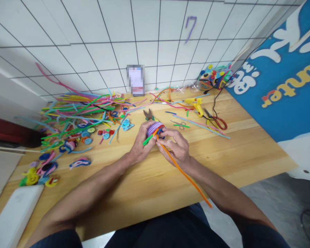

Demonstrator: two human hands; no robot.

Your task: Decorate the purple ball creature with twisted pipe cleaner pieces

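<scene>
Over the middle of the table, my left hand [142,143] is closed around a pipe-cleaner piece [155,128], coiled in purple with red, blue and green parts. My right hand [177,146] pinches an orange pipe cleaner [182,168] where it meets the coiled piece. Its long free end trails down past my right wrist, over the table's front edge. Just beyond the coiled piece lie pliers [149,115] with their jaws pointing away from me. My fingers partly hide the coiled piece.
Pipe cleaners [80,106] heap at back left, with finished-looking coiled pieces [45,167] nearer me. A yellow glue gun [196,105], red-handled scissors [218,122] and small scissors [181,124] lie right. A phone [135,81] leans on the tiled wall. A white box [17,213] sits front left.
</scene>
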